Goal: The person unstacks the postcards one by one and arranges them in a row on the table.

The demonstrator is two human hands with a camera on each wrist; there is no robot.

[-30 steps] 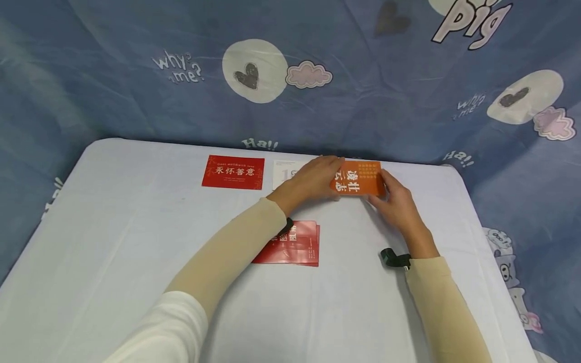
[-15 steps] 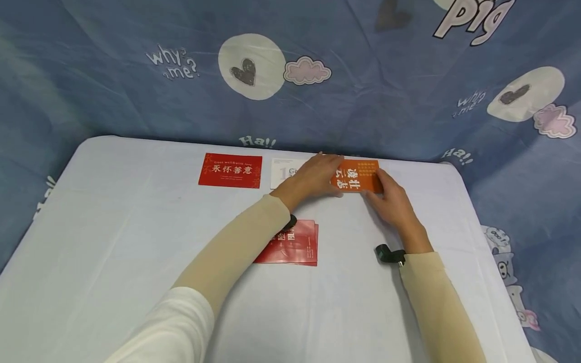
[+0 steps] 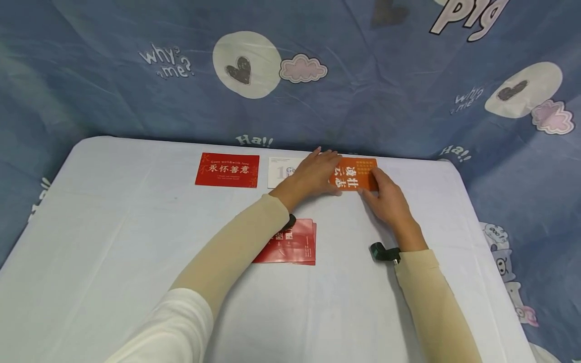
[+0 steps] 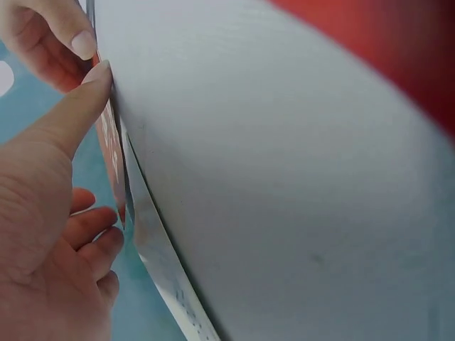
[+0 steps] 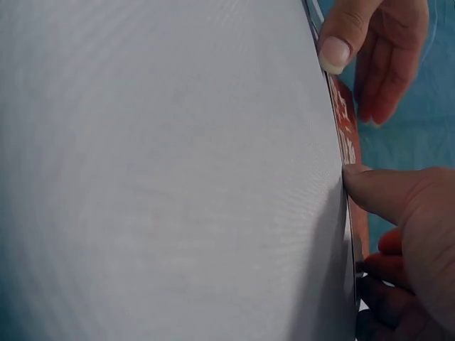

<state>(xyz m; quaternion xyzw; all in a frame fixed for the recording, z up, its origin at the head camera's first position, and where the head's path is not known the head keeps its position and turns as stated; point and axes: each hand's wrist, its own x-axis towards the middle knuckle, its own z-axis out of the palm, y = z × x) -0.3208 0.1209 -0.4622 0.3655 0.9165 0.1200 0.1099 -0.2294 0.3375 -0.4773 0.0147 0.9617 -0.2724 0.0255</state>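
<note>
Card (image 3: 353, 174) (orange, with white lettering) is sitting near the far edge of the white table (image 3: 136, 272), where the left hand (image 3: 314, 174) is holding its left end between thumb and fingers and the right hand (image 3: 389, 199) is gripping its right end. Leftward, a white card (image 3: 276, 173) is lying partly hidden, beside a red card (image 3: 227, 170).

the left hand (image 4: 37, 206) holds an orange card (image 4: 109, 153).

Orange card (image 3: 360, 172), white-lettered; half-covered card (image 3: 278, 174) apparently mostly white.
</note>
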